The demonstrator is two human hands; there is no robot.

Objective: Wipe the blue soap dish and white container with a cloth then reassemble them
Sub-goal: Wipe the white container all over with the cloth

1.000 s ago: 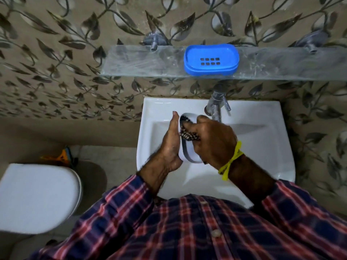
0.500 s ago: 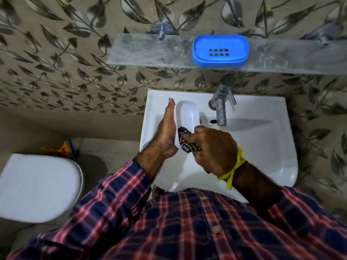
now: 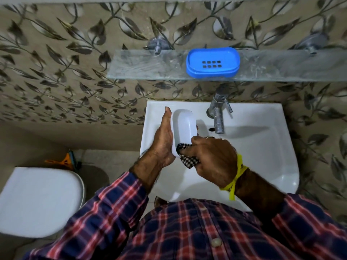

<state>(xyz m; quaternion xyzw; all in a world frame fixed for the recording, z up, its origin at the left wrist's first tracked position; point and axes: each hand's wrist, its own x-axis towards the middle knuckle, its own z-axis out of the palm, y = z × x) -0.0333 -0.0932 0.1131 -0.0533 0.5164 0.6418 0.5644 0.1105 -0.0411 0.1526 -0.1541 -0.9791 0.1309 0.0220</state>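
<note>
My left hand (image 3: 163, 139) holds the white container (image 3: 184, 126) over the sink, palm against its left side, with the container's long axis pointing away from me. My right hand (image 3: 214, 160) is closed on a black-and-white checked cloth (image 3: 187, 156) pressed against the container's near end. The blue soap dish (image 3: 213, 62), with a grid of drain holes in its middle, sits apart on the glass shelf (image 3: 146, 66) above the sink.
A white sink (image 3: 262, 147) lies below my hands, with a metal tap (image 3: 218, 113) just right of the container. A white toilet lid (image 3: 39, 201) is at lower left, with an orange item (image 3: 64, 162) on the floor behind it. Leaf-patterned tiles cover the wall.
The cloth in my right hand slid from the container's middle down to its near end. More of the white container now shows. The view shifted slightly.
</note>
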